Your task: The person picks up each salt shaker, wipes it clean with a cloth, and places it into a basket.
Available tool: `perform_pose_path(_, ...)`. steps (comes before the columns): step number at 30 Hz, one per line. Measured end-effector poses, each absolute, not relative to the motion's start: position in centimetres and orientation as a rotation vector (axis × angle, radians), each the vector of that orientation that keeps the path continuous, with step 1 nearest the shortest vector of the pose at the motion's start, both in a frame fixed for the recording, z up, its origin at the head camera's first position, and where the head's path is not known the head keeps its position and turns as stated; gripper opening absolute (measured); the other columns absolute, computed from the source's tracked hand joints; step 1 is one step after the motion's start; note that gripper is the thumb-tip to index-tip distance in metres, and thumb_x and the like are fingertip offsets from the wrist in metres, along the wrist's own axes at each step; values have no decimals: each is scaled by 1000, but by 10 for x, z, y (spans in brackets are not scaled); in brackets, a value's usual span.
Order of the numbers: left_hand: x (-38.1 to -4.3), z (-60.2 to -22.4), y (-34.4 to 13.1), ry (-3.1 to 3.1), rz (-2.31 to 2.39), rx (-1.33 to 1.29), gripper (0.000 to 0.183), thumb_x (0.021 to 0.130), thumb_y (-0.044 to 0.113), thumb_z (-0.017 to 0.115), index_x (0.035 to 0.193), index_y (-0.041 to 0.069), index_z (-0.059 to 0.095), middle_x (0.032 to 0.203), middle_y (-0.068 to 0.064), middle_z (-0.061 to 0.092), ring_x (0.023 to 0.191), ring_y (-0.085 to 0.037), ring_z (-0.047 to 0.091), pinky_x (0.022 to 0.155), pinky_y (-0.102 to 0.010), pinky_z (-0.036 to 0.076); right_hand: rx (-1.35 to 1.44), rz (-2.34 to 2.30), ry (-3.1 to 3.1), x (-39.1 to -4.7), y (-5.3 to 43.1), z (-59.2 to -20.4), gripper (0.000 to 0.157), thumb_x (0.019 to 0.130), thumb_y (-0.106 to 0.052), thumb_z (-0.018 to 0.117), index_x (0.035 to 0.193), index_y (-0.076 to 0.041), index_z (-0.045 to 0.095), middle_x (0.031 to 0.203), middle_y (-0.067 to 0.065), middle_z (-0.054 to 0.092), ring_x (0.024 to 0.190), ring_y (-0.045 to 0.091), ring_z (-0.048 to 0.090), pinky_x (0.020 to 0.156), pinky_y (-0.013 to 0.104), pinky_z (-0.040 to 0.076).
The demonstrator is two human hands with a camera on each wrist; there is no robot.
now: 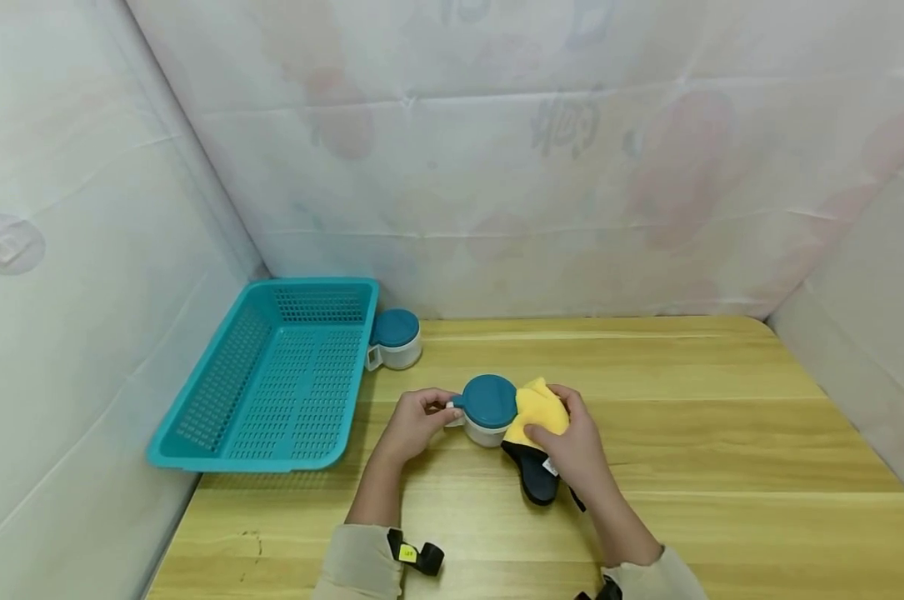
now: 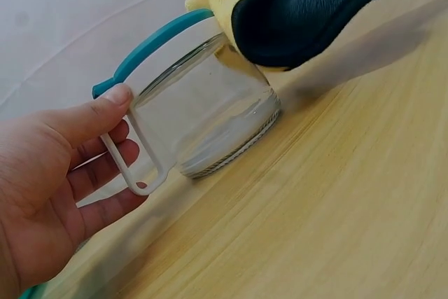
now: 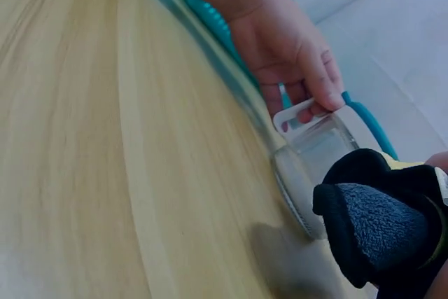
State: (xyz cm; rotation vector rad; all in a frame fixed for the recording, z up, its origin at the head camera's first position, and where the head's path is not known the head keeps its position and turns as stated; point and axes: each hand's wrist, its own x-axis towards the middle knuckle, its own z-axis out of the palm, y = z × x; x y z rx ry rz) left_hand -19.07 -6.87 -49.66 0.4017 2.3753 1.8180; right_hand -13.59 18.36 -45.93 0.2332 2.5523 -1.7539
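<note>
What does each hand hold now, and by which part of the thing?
The left hand holds the nearer jar by its white handle; the right hand grips the cloth by its yellow part.

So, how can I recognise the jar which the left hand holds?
On the wooden table, find the turquoise basket, then look right past the first blue-lidded jar. The held jar resembles it, but alone touches the yellow cloth.

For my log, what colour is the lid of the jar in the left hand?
The lid is teal blue; the head view shows it best.
</note>
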Motion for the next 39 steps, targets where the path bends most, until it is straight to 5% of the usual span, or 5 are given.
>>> perform_pose_path(4, -190, -496, -67, 2372, 1812, 402, 13, 90, 18, 72, 101, 13, 75, 114, -5, 71, 96, -16, 64, 76, -25, 55, 232, -1700, 2562, -141, 181, -462, 64, 86, -14, 70, 142, -11, 41, 135, 10, 52, 108, 26, 56, 85, 31, 50)
perform_pose_path(14, -190, -496, -68, 2375, 1809, 387, 12, 90, 17, 73, 100, 12, 75, 115, -6, 71, 96, -18, 64, 75, -25, 55, 163, -1477, 2596, -155, 183, -465, 43, 84, -11, 61, 127, -9, 55, 90, 9, 57, 73, 20, 51, 63, 29, 45)
perform_pose_path(26, -192, -495, -75, 2403, 1755, 387, 13, 90, 20, 72, 103, 18, 76, 113, 0, 71, 100, -16, 64, 81, -28, 56, -32, -1028, 2808, -169, 183, -463, 38, 83, -18, 66, 120, -9, 62, 85, 5, 59, 67, 18, 52, 57, 28, 42)
perform_pose_path(39, -191, -493, -79, 2396, 1728, 419, 19, 92, 23, 71, 110, 16, 73, 105, 1, 71, 96, -16, 63, 81, -28, 55, -84, -738, 2913, -172, 195, -462, 52, 81, -20, 70, 132, -16, 60, 101, 9, 60, 69, 19, 51, 53, 31, 39)
